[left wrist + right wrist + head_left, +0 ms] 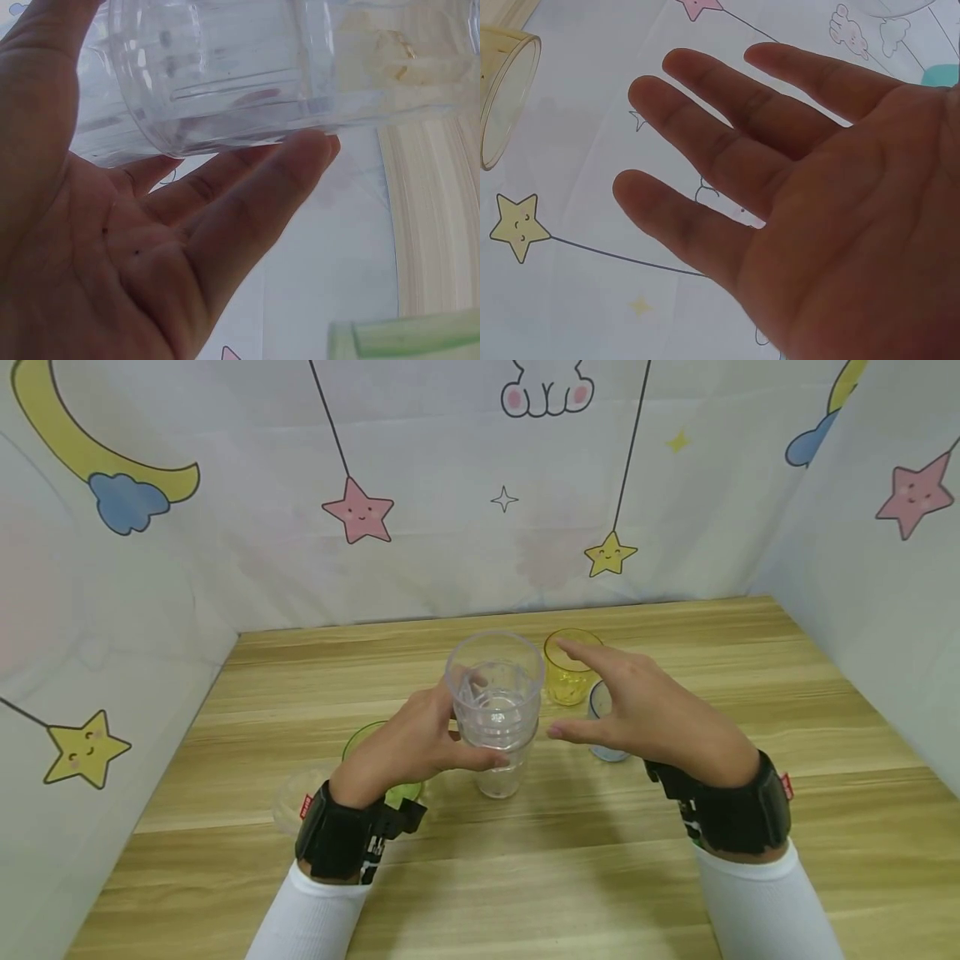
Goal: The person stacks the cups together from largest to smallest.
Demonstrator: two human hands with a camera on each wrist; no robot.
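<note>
Tall clear cups, nested in a stack [504, 728], stand upright in the middle of the head view. My left hand [408, 739] grips the stack from the left, thumb across the near side and fingers round the back. In the left wrist view the clear wall [232, 67] of the stack lies between thumb and fingers. My right hand [652, 710] is held just right of the stack, thumb and fingers spread, holding nothing. Behind its fingers are a yellow cup [566, 683] and a blue-rimmed clear cup [609, 753], both partly covered.
A green cup [406, 792] stands at the left, mostly hidden by the left hand and wrist. Beside it is a pale clear round vessel [288, 802], partly behind the wristband. The wooden table [540, 893] is bordered by printed cloth walls [450, 568] at back and sides.
</note>
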